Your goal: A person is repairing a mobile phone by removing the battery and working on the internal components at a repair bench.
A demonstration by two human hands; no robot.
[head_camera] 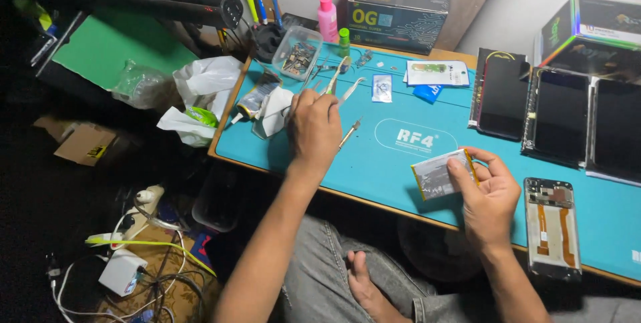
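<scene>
We are gripping the flat battery (439,175) in the right hand (487,197) while the left hand (314,128) is closing on tweezers (338,77); careless prying risks puncturing it.

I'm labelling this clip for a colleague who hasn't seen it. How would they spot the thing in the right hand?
On the teal work mat, look at its near edge, where the right hand is raised. It pinches a flat silvery battery pack with yellow edging, unlike the opened phone frame lying flat beside it.
</scene>
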